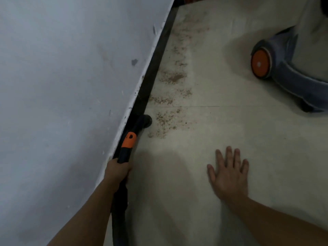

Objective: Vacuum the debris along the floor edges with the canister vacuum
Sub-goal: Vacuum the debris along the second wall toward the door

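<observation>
Gripping the black wand [128, 148] along the skirting, the left hand [118, 170] aims its nozzle [146, 121] beside debris [171, 78]; the right hand [229, 172] lies flat and spread on the floor [221, 121].

No text, label, brand or number can be read anywhere (the picture is dim and blurred).

Two hands [118, 170] [229, 176], one canister vacuum [301, 80], one wand [130, 140].
</observation>
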`<state>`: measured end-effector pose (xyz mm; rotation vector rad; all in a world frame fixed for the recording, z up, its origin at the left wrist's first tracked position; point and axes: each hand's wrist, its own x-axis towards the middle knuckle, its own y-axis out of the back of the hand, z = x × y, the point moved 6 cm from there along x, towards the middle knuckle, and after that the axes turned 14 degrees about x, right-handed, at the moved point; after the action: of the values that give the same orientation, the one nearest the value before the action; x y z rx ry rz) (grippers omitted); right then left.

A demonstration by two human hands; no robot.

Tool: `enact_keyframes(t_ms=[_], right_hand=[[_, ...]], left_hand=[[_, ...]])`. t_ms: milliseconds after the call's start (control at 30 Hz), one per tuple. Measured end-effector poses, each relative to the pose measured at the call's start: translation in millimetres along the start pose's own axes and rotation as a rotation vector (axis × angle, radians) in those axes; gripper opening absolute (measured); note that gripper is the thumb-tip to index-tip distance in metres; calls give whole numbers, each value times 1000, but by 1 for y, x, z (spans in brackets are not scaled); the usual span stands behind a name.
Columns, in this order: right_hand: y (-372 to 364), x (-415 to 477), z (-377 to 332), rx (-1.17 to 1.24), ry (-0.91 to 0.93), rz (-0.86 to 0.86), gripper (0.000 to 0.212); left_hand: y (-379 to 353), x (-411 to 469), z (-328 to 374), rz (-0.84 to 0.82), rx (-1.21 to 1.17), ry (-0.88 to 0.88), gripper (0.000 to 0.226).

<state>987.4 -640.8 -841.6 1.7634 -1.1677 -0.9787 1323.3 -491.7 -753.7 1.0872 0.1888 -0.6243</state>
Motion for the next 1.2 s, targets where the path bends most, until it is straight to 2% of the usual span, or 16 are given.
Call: enact_keyframes(t_ms=[100,200,333,500,700,900,1000,1133,1200], right_hand=[[3,-1,-2,34,-1,22,68],[4,-3,-3,21,-3,7,68],[6,-8,-4,13,0,-4,68],[9,-7,-7,7,6,8,68],[3,-5,-3,14,5,17,70],[-1,-1,-2,14,-1,38,69],[-2,-3,0,6,1,51,70],[-3,-1,1,4,11,61,72],[-4,-1,2,-5,9,59,75]], left_hand=[[9,-36,-51,-66,-78,88,8],[-4,-68,-69,-139,-107,59,19],[-18,-79,-52,-175,-73,-19,20],[7,-54,-53,-51,-80,7,17],[-36,-65,-28,-269,-97,-56,16],[-16,-42,-38,-101,-110,-20,17],[-16,-40,-34,-98,-96,-28,17],[-1,-24,-25,3,-87,-34,10],[-3,-21,-16,-17,-69,-48,10]])
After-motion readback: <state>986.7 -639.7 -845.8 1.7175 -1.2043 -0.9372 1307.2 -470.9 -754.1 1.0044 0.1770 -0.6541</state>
